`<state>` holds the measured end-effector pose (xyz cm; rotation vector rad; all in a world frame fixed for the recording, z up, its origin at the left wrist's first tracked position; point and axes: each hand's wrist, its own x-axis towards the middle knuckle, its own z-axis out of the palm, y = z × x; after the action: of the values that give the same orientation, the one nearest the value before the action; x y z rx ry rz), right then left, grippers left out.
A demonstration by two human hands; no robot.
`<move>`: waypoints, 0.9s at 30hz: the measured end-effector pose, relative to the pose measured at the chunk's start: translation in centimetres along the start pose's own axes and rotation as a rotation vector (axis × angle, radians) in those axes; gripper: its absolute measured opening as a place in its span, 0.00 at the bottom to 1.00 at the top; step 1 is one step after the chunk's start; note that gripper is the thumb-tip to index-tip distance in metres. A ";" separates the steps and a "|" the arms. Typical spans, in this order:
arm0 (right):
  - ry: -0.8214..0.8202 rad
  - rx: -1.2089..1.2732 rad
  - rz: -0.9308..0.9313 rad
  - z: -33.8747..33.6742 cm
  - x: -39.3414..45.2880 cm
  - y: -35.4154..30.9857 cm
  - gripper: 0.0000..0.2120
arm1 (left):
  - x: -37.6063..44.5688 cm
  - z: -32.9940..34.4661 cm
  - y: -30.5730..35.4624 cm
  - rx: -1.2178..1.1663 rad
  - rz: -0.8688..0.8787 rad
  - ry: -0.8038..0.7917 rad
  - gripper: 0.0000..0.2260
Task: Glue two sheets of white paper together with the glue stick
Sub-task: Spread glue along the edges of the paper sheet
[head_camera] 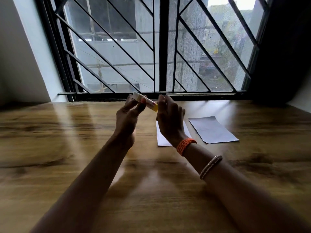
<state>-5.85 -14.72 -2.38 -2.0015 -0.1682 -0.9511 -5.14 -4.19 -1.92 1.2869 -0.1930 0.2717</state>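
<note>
I hold a glue stick point(146, 101) raised above the wooden table point(67, 140), near the window sill. It has a white cap end on the left and a yellow end on the right. My left hand point(129, 113) pinches the white end between thumb and fingers. My right hand point(170, 118) grips the yellow end with its fingertips. Two white paper sheets lie flat on the table. One sheet point(162, 138) is partly hidden under my right wrist. The other sheet point(212, 130) lies to its right, fully visible.
A barred window point(159, 47) runs along the table's far edge. A white wall point(20, 56) stands at the left and a dark curtain or wall point(286, 47) at the right. My right forearm wears an orange thread band point(185, 145) and a bangle point(210, 167).
</note>
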 end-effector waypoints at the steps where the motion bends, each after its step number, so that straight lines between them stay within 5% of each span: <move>1: 0.063 -0.144 -0.108 -0.1 -0.1 0.0 0.15 | 0.0 -0.2 0.1 -0.019 0.000 0.013 0.16; 6: 0.179 -0.512 -0.481 -0.7 -0.2 -0.9 0.11 | -0.1 -0.7 0.6 -0.012 0.014 0.018 0.20; 11: 0.207 -0.592 -0.621 -0.5 -0.6 -1.6 0.09 | -0.2 -0.5 0.6 -0.074 -0.044 0.038 0.06; 17: 0.120 -0.592 -0.677 -0.5 -0.6 -1.6 0.13 | -0.2 -0.8 1.6 -0.093 -0.051 0.135 0.07; 23: 0.169 -0.561 -0.745 -0.3 -0.4 -1.3 0.12 | -0.9 -1.3 2.0 0.023 -0.062 0.065 0.13; 27: 0.100 -0.313 -0.584 -0.5 -0.5 -1.8 0.06 | -0.5 -1.6 1.9 0.049 -0.123 -0.036 0.14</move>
<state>-7.30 -13.91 -1.36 -2.2287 -0.6041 -1.5169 -6.18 -2.22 -0.76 1.3478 -0.1383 0.1488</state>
